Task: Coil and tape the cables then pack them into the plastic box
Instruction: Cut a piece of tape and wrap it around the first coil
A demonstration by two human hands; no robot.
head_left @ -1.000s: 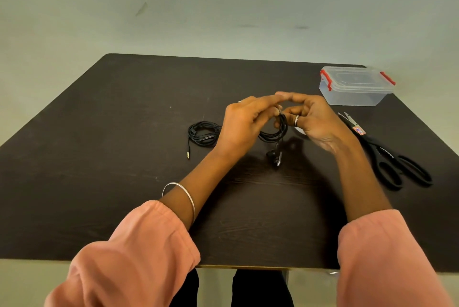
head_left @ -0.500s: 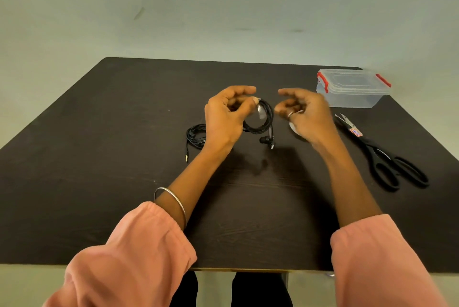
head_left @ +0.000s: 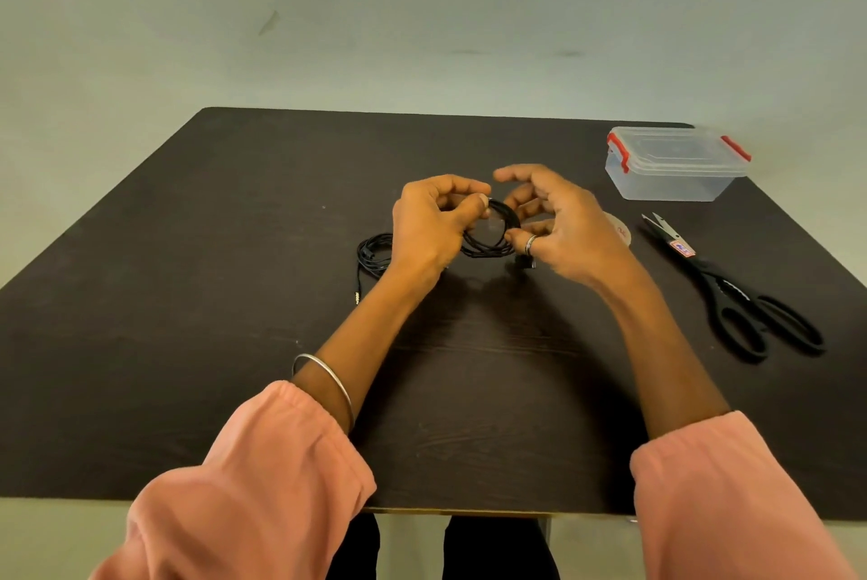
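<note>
My left hand (head_left: pixel 429 227) pinches a small coil of black cable (head_left: pixel 492 239) above the middle of the dark table (head_left: pixel 234 345), with a piece of clear tape at its thumb tip. My right hand (head_left: pixel 558 223) is at the coil's right side, its lower fingers pinching the loops and its index finger raised. A second black cable coil (head_left: pixel 373 251) lies on the table left of my left hand, its plug end trailing toward me. The clear plastic box (head_left: pixel 675 164) with red clips and its lid on stands at the far right corner.
A roll of clear tape (head_left: pixel 619 230) lies partly hidden behind my right hand. Black scissors (head_left: pixel 736 293) lie to the right, blades pointing away from me. The table's front edge is close to my body.
My right hand, which had come off the coil and drawn apart half a second ago, has come back and taken hold of its right side. The left hand kept holding the coil.
</note>
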